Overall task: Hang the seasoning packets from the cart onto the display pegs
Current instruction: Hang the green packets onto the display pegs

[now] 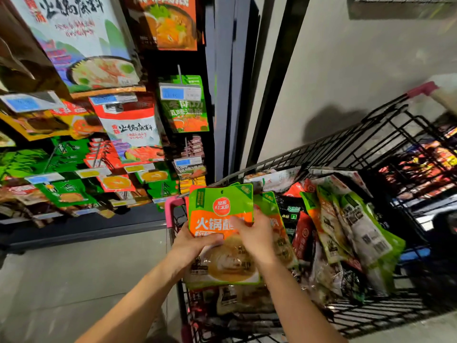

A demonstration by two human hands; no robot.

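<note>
A green and orange seasoning packet (220,204) with a punched hang hole at its top is held over the near end of the black wire cart (346,154). My left hand (191,241) grips its left edge, thumb across the front. My right hand (254,233) pinches the packet's right side. More packets of the same kind sit stacked right behind it. The cart holds several other packets (346,226) in green, red and white. The display pegs (180,75) stand to the left, hung with hotpot seasoning packets (131,134).
Price tags (179,92) hang at the peg tips. The cart has pink handle corners (170,206) and stands on a pale floor (74,280). A dark shelf post (227,82) rises beside the display. A grey wall (346,70) is behind the cart.
</note>
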